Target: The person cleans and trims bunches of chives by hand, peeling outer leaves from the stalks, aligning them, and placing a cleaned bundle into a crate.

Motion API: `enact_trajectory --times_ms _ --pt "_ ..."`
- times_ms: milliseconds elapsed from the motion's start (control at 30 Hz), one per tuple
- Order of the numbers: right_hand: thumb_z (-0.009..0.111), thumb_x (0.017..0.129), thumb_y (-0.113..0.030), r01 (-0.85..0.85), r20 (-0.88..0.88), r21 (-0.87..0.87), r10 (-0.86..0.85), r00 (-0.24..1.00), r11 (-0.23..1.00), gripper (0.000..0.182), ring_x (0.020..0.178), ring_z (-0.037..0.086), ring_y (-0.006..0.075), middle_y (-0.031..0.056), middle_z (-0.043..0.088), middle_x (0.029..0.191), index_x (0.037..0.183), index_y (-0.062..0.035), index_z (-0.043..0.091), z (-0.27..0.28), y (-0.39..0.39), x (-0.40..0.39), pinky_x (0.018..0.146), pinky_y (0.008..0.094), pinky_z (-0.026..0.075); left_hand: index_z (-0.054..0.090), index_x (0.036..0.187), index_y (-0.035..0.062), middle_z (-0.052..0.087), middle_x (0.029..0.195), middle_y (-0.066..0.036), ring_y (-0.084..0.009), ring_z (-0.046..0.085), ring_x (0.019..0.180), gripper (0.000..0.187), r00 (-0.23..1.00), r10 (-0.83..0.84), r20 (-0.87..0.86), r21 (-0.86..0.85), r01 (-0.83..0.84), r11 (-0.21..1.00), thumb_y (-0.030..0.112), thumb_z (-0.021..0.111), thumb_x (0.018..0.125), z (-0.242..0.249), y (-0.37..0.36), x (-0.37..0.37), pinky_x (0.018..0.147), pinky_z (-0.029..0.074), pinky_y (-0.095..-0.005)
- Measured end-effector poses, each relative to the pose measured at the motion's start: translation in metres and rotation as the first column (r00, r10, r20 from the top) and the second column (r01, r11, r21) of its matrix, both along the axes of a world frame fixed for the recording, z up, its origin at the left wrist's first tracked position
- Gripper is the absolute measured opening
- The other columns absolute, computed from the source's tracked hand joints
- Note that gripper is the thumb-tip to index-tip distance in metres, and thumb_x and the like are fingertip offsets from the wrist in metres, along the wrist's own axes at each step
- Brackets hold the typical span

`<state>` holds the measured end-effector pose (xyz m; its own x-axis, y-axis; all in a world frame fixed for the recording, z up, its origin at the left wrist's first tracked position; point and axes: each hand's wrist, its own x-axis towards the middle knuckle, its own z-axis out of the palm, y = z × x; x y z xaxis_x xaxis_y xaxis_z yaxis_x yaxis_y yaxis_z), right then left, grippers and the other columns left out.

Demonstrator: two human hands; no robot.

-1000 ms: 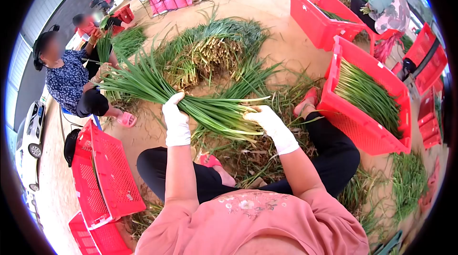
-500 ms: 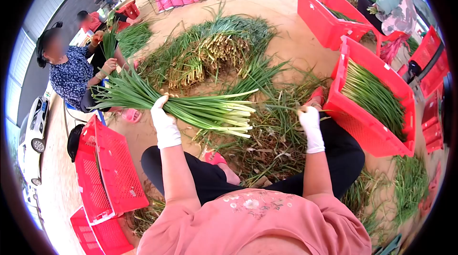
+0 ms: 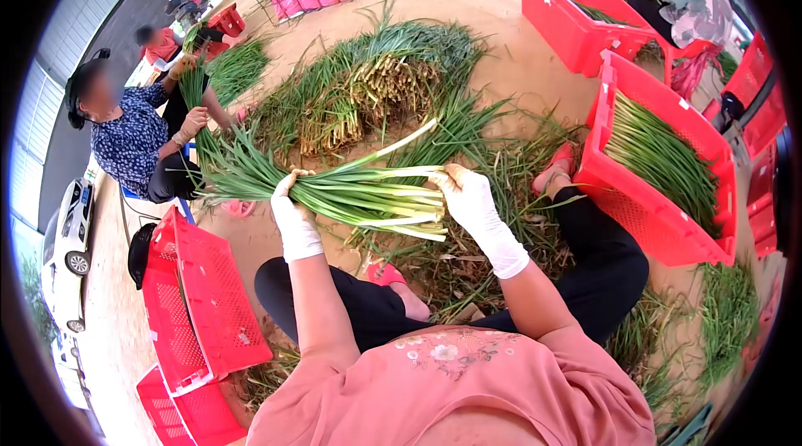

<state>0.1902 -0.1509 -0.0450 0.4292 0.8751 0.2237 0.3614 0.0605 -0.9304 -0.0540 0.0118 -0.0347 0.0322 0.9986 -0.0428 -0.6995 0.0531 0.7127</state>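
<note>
My left hand (image 3: 294,219), in a white glove, is closed round the middle of a bunch of chives (image 3: 355,194). The green leaves fan out to the left and the pale stem ends point right. My right hand (image 3: 470,198), also gloved, pinches at the pale ends of the bunch, its fingertips on a stalk there. One pale stalk slants up above the others. Below the bunch, loose leaves and dry trimmings (image 3: 476,258) cover the ground between my legs.
A heap of untrimmed chives (image 3: 393,83) lies ahead. At the right stands a red crate (image 3: 639,216) holding laid chives (image 3: 664,166); another red crate (image 3: 555,24) is behind it. Red crates (image 3: 221,304) stand at the left. A co-worker (image 3: 134,133) sits at the left, holding chives.
My right hand has moved left and up from the trimmings to the bunch's pale ends. One stalk now sticks up from the bunch. The left hand keeps its hold.
</note>
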Motion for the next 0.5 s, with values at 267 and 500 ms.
enact_trajectory --times_ms 267,500 --pt "0.053 0.088 -0.028 0.201 -0.788 0.008 -0.117 0.605 0.98 0.026 0.037 0.036 0.0065 -0.0032 0.048 0.054 0.077 -0.0059 0.06 -0.016 -0.019 0.053 0.034 0.0206 0.026 0.055 0.079 -0.0022 0.058 0.077 -0.012 -0.0256 0.056 0.077 0.01 0.998 -0.004 0.064 -0.197 0.017 0.98 0.007 0.052 0.078 -0.025 0.009 -0.008 0.077 0.046 -0.0364" --pt "0.065 0.079 -0.014 -0.21 -0.334 0.011 0.202 0.921 0.978 0.031 0.082 0.053 0.0114 0.0046 0.057 0.094 0.107 -0.0027 0.056 0.038 -0.022 0.014 0.073 0.0221 0.044 0.057 0.086 0.0016 0.06 0.085 -0.01 -0.0253 0.057 0.08 0.016 0.993 -0.046 0.107 -0.277 0.075 0.958 0.015 0.049 0.083 -0.059 0.017 -0.017 0.074 0.048 -0.04"
